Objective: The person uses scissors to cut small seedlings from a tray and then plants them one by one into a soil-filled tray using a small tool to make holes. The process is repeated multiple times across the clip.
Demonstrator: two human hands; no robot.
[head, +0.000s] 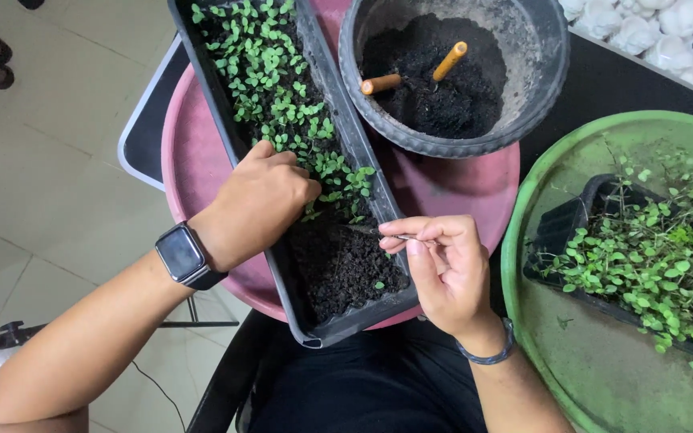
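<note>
A long black seedling tray [338, 120] lies on a pink round tray [194, 160]. Small green seedlings [274, 80] fill its far part, and bare dark soil [342, 265] fills the near end. My left hand [258, 200], with a dark smartwatch on the wrist, rests on the tray's left rim with its fingers curled into the seedlings. My right hand [443, 265] pinches thin metal tweezers [370, 232], whose tips point left over the soil beside the nearest seedlings.
A round black pot [539, 80] of dark soil holds two orange-handled tools [451, 60]. A green tray [595, 377] at the right carries a black pot of leafy green plants [659, 256]. White stones [651, 32] lie at the top right. Tiled floor is at the left.
</note>
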